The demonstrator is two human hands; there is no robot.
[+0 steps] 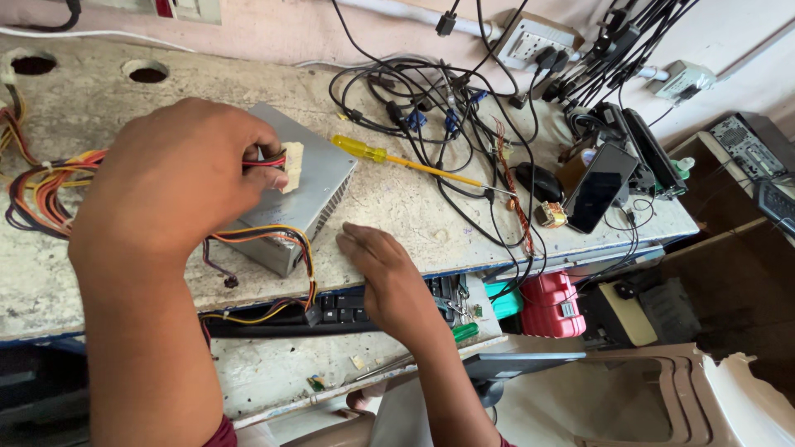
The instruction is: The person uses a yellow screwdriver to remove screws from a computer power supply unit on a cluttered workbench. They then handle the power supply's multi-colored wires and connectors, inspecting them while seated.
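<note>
White connector [291, 166] is pinched in the left hand [178, 178] grip above the power supply unit [310, 186]; right hand [383, 269] lies flat, empty, on the bench [397, 211]. Wires could be strained if yanked.

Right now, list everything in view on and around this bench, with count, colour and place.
power supply box: one, grey metal, bench centre-left
white connector: one, atop the box
wire bundle: one, red, yellow, orange, black, bench left edge
screwdriver: one, yellow handle, right of the box
black cables: many, tangled, bench rear
phone: one, black, bench right
wall sockets: two, white, rear wall
keyboard: one, black, shelf under the bench
red case: one, below bench edge
left hand: pinching the white connector
right hand: flat on the bench edge
</note>
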